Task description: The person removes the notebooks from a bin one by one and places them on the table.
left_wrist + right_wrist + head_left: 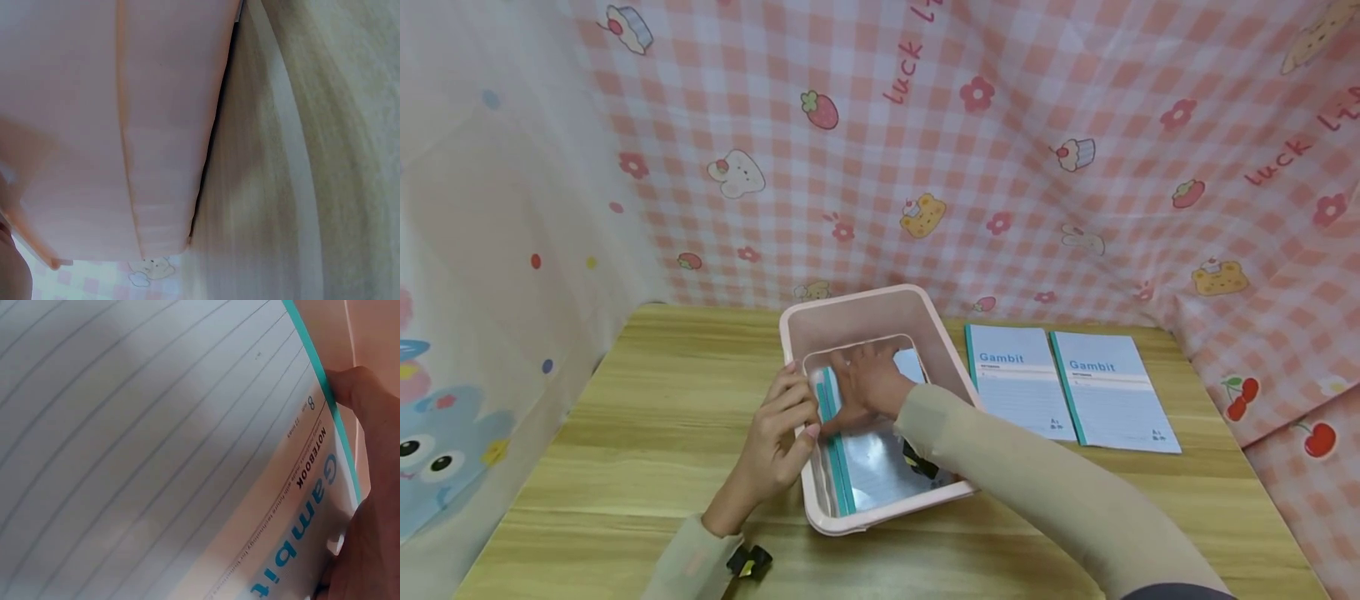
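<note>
**Notebooks being pressed flat inside a pink bin**

The step in hand appears to be settling notebooks into the bin (pixel 853 319). The right hand (pixel 871 383) reaches inside, its fingers spread out over the notebooks in the bin (pixel 880 462); the right wrist view shows its thumb (pixel 353 384) against the green spine of the top one. The left hand (pixel 778 437) grips the bin's left rim, fingers curled over it, seemingly to steady it.

At least two notebooks lie in there, judging by the two green spines side by side along the left wall. Two loose notebooks, one nearer the bin (pixel 1018 379) and one farther off (pixel 1116 392), lie flat on the tabletop (pixel 662 433) to the right. The next move probably calls for lifting the spread hand clear without dragging the covers askew.

The bin is a deep, round-cornered rectangle, apparently smooth plastic, with a rolled rim. The covers are pale, printed with ruled lines and a blue title; the one inside catches a glossy highlight. They look thin and bendy. The tabletop has streaky wood grain, and a pink checked cloth (pixel 865 167) hangs behind in soft folds.
</note>
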`<state>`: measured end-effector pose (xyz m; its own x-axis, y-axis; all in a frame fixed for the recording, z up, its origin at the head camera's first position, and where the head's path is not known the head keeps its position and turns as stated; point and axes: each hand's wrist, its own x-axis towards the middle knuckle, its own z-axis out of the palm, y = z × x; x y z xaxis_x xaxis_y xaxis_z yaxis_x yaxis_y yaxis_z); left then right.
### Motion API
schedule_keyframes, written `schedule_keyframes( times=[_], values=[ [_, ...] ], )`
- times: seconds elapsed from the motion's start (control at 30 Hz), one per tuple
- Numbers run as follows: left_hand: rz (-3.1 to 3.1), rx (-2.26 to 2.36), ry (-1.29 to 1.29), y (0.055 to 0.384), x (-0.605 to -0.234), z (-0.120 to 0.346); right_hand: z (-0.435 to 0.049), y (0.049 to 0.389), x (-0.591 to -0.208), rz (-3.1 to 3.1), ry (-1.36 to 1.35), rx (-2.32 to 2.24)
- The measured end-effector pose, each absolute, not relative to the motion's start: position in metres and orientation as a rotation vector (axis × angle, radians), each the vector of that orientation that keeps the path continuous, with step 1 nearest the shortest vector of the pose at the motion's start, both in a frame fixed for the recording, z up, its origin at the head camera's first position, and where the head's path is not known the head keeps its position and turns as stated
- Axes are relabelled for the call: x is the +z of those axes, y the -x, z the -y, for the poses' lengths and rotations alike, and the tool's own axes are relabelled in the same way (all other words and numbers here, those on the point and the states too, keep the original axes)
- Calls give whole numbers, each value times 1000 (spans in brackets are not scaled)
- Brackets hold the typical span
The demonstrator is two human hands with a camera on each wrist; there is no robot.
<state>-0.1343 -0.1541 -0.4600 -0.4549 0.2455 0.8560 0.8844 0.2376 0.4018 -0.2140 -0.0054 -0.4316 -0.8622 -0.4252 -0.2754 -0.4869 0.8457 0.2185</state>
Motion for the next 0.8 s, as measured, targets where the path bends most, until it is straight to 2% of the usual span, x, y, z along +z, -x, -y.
schedule_keyframes(
  times=[0.8],
  values=[
    [1871,-1218,1037,133,-459,156,3,223,-415,-2852,851,168]
  ],
)
